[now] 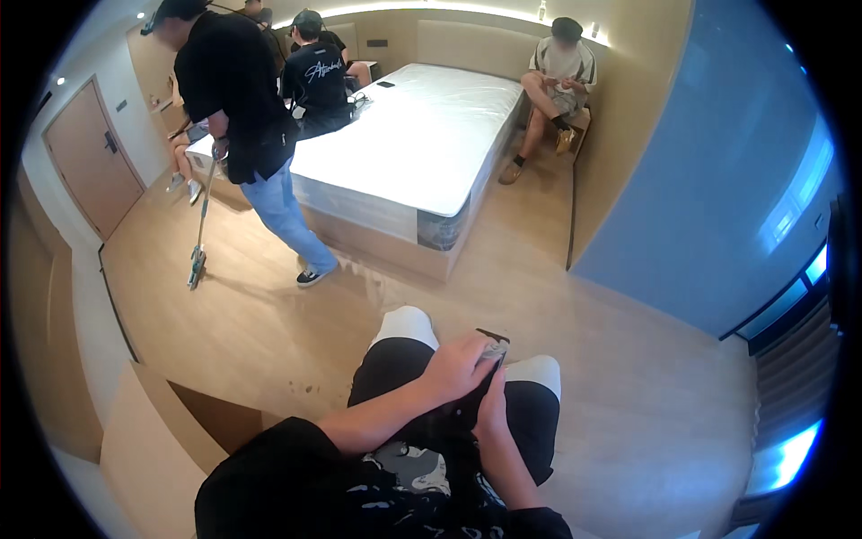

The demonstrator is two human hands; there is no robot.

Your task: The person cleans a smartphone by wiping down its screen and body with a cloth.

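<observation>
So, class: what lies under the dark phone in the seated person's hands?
Under the phone: both hands, black shorts, then wooden floor. Its underside is hidden by the fingers.

Dark slim phone [483,375], flat rectangular slab, sits low in the frame, just right of centre. Only its upper end shows clearly: a dark top edge with a paler, greyish face just below it, near the upper corner. The rest of the body is hidden under the fingers and reads as a dark shape against black shorts. Long axis tilts from upper right down to lower left. Held above the lap, between the two knees, off the floor. Screen content too small and blurred to tell.
</observation>
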